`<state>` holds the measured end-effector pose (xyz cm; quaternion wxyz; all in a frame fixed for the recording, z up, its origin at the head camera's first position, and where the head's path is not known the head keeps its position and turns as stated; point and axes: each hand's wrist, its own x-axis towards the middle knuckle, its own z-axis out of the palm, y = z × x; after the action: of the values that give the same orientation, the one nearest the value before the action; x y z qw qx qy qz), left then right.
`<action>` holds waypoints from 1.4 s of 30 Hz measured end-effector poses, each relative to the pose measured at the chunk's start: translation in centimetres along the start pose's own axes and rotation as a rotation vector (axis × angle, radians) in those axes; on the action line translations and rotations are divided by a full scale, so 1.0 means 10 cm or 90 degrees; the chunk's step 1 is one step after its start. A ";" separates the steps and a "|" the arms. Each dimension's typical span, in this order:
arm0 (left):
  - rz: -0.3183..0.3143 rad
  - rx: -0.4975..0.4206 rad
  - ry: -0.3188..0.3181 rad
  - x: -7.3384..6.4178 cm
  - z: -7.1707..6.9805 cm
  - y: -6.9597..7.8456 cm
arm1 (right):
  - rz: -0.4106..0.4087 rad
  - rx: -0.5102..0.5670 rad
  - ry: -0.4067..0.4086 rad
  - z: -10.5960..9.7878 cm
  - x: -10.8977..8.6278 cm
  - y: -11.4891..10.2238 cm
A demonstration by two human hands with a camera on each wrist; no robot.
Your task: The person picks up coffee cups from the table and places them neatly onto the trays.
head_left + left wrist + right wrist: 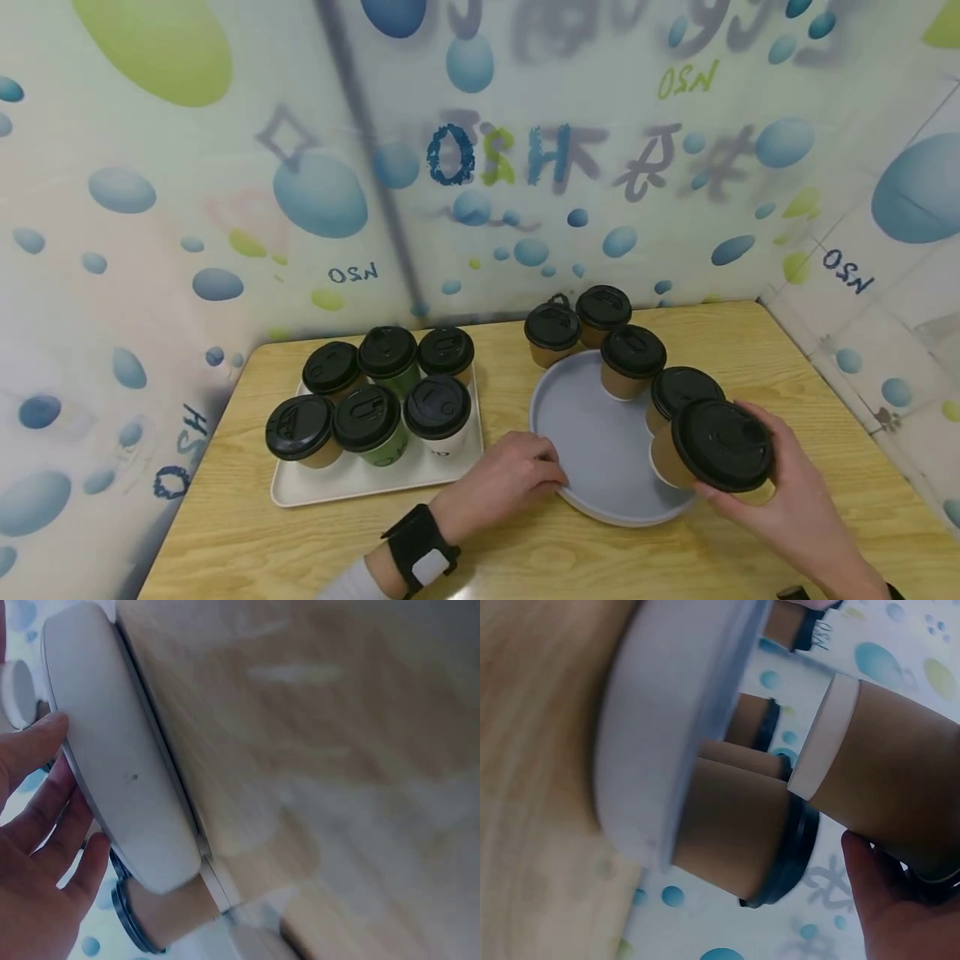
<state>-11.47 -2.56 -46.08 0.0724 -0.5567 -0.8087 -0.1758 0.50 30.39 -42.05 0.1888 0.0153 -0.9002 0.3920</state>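
A brown paper cup with a black lid [722,446] is in my right hand [798,496], tilted over the right edge of a round grey tray [592,450]. Its pale bottom faces the tray and sits clear of it in the right wrist view. My left hand [510,475] holds the near-left rim of that tray, its thumb and fingertips on the edge [56,780]. Two lidded brown cups stand on the tray: one at the back [630,379], another at the right [663,408], partly hidden behind the held cup.
Two more lidded cups, one nearer [551,337] and one farther [603,317], stand behind the round tray by the wall. At left, a white rectangular tray [360,483] bears several black-lidded cups, brown, green and white. A patterned curtain [525,208] closes off the back.
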 end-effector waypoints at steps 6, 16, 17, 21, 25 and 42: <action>0.022 0.011 -0.009 0.07 0.05 0.15 | -0.011 -0.043 0.008 0.14 0.00 0.05; 0.017 0.019 0.000 0.07 0.08 0.21 | 0.015 -0.056 -0.013 0.28 0.03 0.11; 0.017 0.022 0.000 0.07 0.08 0.21 | 0.027 -0.059 -0.023 0.29 0.03 0.12; 0.015 0.026 0.001 0.07 0.08 0.22 | 0.065 -0.076 -0.063 0.30 0.03 0.16; 0.010 0.020 -0.002 0.07 0.08 0.22 | 0.088 -0.097 -0.089 0.31 0.03 0.19; -0.068 -0.046 0.003 -0.08 0.03 0.08 | 0.021 -0.150 -0.105 0.33 0.00 0.15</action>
<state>-10.42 -2.89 -46.49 0.0448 -0.5143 -0.8303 -0.2099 -0.89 29.04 -45.12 0.1084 0.0103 -0.9527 0.2838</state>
